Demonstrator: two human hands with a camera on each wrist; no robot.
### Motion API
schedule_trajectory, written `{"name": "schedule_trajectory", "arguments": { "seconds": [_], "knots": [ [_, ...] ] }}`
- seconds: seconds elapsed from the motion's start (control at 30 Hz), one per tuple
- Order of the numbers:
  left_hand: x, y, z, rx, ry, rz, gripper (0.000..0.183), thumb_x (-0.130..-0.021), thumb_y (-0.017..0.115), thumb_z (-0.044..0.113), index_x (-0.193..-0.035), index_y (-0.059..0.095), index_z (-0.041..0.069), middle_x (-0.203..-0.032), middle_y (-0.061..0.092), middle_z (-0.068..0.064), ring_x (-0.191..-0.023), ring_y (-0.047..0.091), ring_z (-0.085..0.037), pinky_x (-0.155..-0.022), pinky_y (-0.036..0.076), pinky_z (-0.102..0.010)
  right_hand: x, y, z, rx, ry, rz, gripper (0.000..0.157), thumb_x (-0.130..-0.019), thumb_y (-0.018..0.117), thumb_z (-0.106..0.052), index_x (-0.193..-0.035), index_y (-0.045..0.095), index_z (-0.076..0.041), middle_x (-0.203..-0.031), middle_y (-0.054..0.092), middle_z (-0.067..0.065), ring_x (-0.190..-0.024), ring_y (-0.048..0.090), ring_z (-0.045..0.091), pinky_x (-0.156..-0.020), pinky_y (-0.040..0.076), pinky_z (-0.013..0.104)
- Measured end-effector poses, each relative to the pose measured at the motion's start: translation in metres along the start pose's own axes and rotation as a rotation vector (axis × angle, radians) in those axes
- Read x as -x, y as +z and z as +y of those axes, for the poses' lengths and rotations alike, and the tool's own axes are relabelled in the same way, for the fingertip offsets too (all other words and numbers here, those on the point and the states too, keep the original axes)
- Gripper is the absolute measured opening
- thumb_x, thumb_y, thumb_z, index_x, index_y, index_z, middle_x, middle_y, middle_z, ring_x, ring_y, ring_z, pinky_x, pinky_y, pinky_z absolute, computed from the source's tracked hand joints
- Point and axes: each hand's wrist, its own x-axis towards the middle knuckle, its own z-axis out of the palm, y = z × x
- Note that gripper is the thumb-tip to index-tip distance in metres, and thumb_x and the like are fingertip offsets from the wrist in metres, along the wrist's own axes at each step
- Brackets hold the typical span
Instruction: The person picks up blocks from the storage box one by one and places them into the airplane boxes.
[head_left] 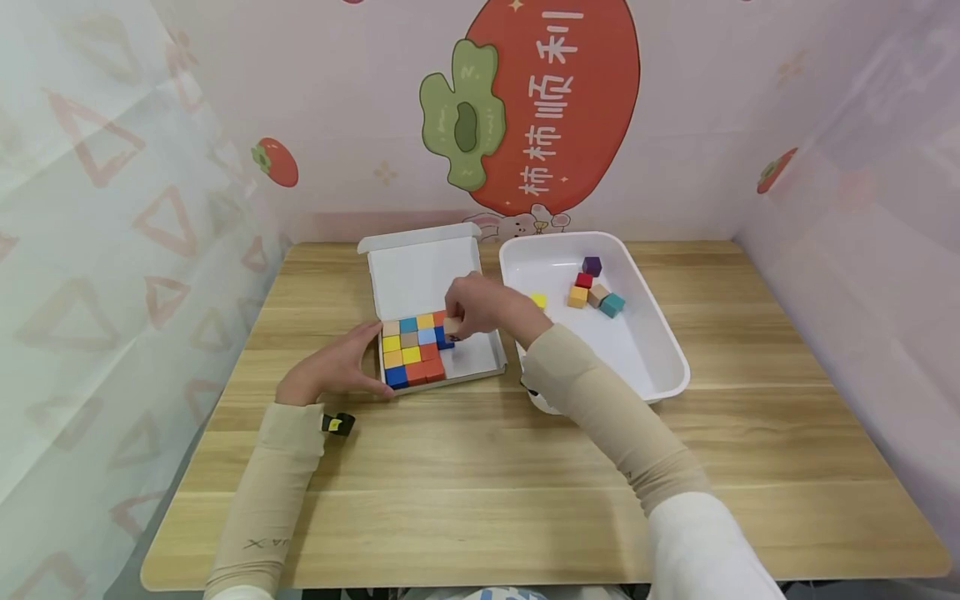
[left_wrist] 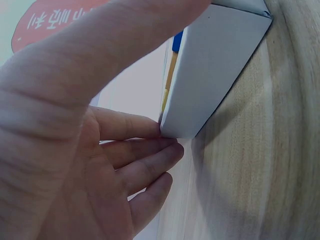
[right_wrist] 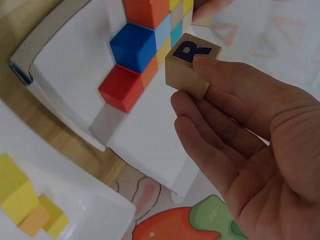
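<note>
My right hand (head_left: pixel 480 302) pinches a plain wooden block (right_wrist: pixel 184 74) between thumb and fingers; a dark letter R shows on one face. It holds the block over a shallow white cardboard box (head_left: pixel 472 358). Rows of coloured blocks (head_left: pixel 411 354) fill the left part of that box, among them red, blue, yellow and orange ones. A blue block (right_wrist: pixel 134 47) and a red block (right_wrist: pixel 121 87) stand at the edge of these rows. At the box's left side, my left hand (head_left: pixel 336 362) grips it, thumb at the front corner and fingers at the back.
Right of the box stands a white plastic tray (head_left: pixel 670 358) with several loose blocks, including a purple block (head_left: pixel 592 266), a teal block (head_left: pixel 612 305) and a yellow block (head_left: pixel 538 301). The box's lid (head_left: pixel 422 279) is raised at the back. Printed sheets enclose the wooden table (head_left: pixel 465 500).
</note>
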Motion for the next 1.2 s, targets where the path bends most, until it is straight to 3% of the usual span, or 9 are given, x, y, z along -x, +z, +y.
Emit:
{"name": "schedule_trajectory", "arguments": {
  "seconds": [0.13,0.3,0.53,0.8,1.03,1.2],
  "knots": [
    [-0.001,0.001,0.000,0.011,0.002,0.003,0.129,-0.073,0.096,0.051,-0.167,0.021,0.004,-0.172,0.027,-0.021,-0.155,0.032,-0.042,-0.126,0.032,-0.065,-0.009,0.016,0.000,0.009,0.028,-0.019,0.016,-0.093,0.083,-0.015,-0.108,0.080,-0.012,-0.106,0.072,0.003,-0.106,0.056,0.023,-0.093,0.055,0.034],
    [-0.001,0.001,0.000,-0.001,0.001,0.001,0.130,-0.073,0.095,0.053,-0.167,0.020,0.003,-0.172,0.025,-0.022,-0.156,0.030,-0.044,-0.126,0.032,-0.066,-0.018,0.031,0.002,0.022,0.028,-0.025,0.013,-0.093,0.084,-0.016,-0.104,0.080,-0.012,-0.103,0.072,0.003,-0.101,0.060,0.022,-0.087,0.055,0.031],
    [-0.002,0.000,-0.001,0.003,0.013,-0.003,0.128,-0.075,0.094,0.054,-0.167,0.022,0.003,-0.171,0.027,-0.024,-0.155,0.031,-0.045,-0.126,0.031,-0.067,-0.020,0.045,-0.003,0.082,0.027,0.020,0.006,-0.093,0.082,-0.014,-0.096,0.079,-0.011,-0.096,0.072,0.003,-0.094,0.060,0.021,-0.081,0.053,0.030],
    [-0.001,-0.001,-0.001,0.002,0.020,0.003,0.126,-0.075,0.094,0.052,-0.166,0.023,0.002,-0.171,0.027,-0.025,-0.155,0.031,-0.046,-0.125,0.031,-0.068,-0.021,0.058,-0.009,0.137,0.057,0.073,0.015,-0.100,0.074,-0.014,-0.114,0.075,-0.008,-0.104,0.075,0.005,-0.090,0.065,0.018,-0.086,0.060,0.027],
    [0.000,-0.001,-0.001,0.006,0.030,0.009,0.125,-0.075,0.095,0.052,-0.166,0.024,0.002,-0.170,0.028,-0.025,-0.154,0.032,-0.046,-0.125,0.032,-0.068,-0.022,0.066,-0.013,0.296,0.068,0.129,0.029,-0.101,0.073,-0.019,-0.129,0.072,-0.010,-0.117,0.077,0.007,-0.093,0.066,0.017,-0.088,0.062,0.027],
    [0.000,0.000,0.001,0.011,0.031,0.004,0.127,-0.075,0.094,0.052,-0.166,0.023,0.001,-0.171,0.026,-0.026,-0.155,0.031,-0.048,-0.125,0.031,-0.069,-0.009,0.049,-0.013,0.184,0.081,0.095,0.037,-0.096,0.080,-0.019,-0.130,0.071,-0.008,-0.120,0.075,0.008,-0.100,0.064,0.020,-0.095,0.061,0.033]
  ]
}}
